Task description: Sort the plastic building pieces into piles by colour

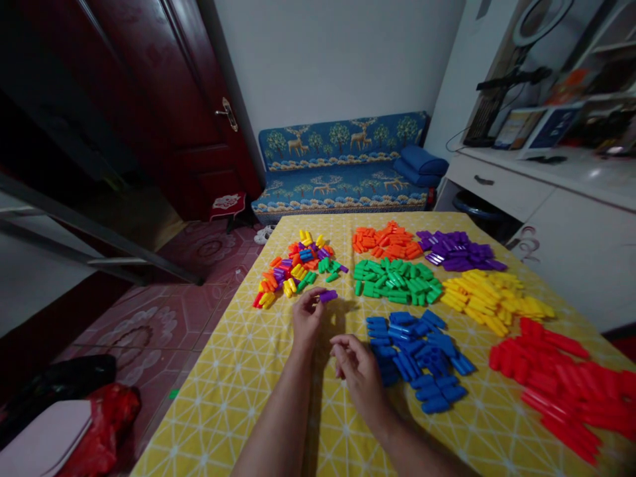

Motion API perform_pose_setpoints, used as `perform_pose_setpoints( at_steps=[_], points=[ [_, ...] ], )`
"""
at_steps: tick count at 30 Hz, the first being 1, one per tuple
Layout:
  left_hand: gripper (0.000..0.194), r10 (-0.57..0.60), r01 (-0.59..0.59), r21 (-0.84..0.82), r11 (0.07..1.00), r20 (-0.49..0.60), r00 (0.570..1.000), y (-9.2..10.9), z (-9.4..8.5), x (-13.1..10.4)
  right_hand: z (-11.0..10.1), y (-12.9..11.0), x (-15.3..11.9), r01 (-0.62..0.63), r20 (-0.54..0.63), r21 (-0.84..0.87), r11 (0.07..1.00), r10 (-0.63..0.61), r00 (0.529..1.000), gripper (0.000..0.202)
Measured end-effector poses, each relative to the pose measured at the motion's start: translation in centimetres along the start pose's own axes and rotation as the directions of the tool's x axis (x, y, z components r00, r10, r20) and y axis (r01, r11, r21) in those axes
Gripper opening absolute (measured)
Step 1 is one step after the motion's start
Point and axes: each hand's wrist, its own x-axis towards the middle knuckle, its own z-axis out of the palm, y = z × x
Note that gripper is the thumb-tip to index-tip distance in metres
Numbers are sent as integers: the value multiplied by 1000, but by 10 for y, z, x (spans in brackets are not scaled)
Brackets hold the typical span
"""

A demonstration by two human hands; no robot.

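Observation:
My left hand (307, 314) pinches a purple piece (328, 296) between its fingertips, just below the mixed-colour pile (293, 266). To its right, my right hand (355, 363) hovers over the cloth beside the blue pile (417, 351), its fingers curled together; whether anything small is inside them is hidden. Behind the blue pieces lies a green pile (397, 281), with an orange pile (386, 241) farther back. A purple pile (460, 250) is at the back right, a yellow pile (494, 298) in front of it, and a red pile (566, 381) at the near right.
The pieces lie on a table with a yellow patterned cloth (233, 404). Beyond it stands a blue sofa (342, 172). A white cabinet (586, 245) is on the right, a small stool (228, 204) and a red bag (116, 424) on the left.

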Motion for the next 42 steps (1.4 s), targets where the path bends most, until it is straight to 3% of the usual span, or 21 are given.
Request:
perform_pose_setpoints(
  at_steps=[2, 5, 7, 10, 12, 17, 22, 25, 27, 29, 30, 32, 34, 38, 42],
  points=[
    [28, -52, 67, -118, 991, 124, 991, 7, 2, -5, -5, -1, 0, 34, -92, 29, 999, -31, 995, 33],
    [30, -150, 253, -289, 924, 334, 931, 17, 2, -14, -10, -8, 0, 101, -213, 85, 991, -80, 974, 40],
    [31, -173, 340, -322, 884, 449, 877, 22, 1, -18, -13, -13, 1, 151, -233, 80, 985, -129, 964, 48],
    [30, -200, 429, -294, 854, 576, 792, 25, 1, -23, -19, -18, 4, 265, -192, -59, 963, -271, 943, 34],
    [28, -221, 471, -285, 835, 610, 761, 24, 3, -25, -23, -20, 5, 320, -157, -141, 937, -341, 927, 26],
    [22, -224, 453, -269, 850, 595, 772, 16, 5, -23, -29, -23, 7, 281, -76, -139, 950, -293, 953, 39],
    [18, -229, 400, -175, 899, 591, 773, 17, 3, -21, -43, -40, 21, 316, -5, -311, 896, -334, 943, 20],
    [24, -283, 405, -130, 905, 528, 801, 21, 4, -20, -78, -60, 51, 362, -28, -434, 825, -414, 910, 18],
    [30, -320, 417, -105, 903, 486, 813, 23, 6, -20, -115, -71, 85, 383, -77, -555, 738, -504, 860, 20],
    [33, -325, 411, -99, 906, 460, 826, 24, 8, -19, -158, -77, 124, 323, -101, -717, 618, -550, 829, 25],
    [34, -322, 407, -101, 908, 453, 831, 24, 9, -18, -179, -77, 144, 254, -106, -803, 540, -547, 830, 27],
    [34, -324, 412, -112, 904, 446, 834, 23, 12, -19, -216, -72, 179, 108, -111, -902, 417, -467, 877, 29],
    [34, -333, 430, -134, 893, 446, 831, 21, 13, -19, -243, -62, 206, 40, -94, -945, 324, -387, 917, 28],
    [36, -341, 454, -153, 878, 466, 816, 17, 12, -19, -270, -43, 231, 70, -21, -954, 293, -298, 954, 28],
    [36, -331, 435, -134, 890, 466, 821, 15, 10, -17, -266, -44, 231, 62, -51, -953, 295, -360, 931, 26]
  ],
)
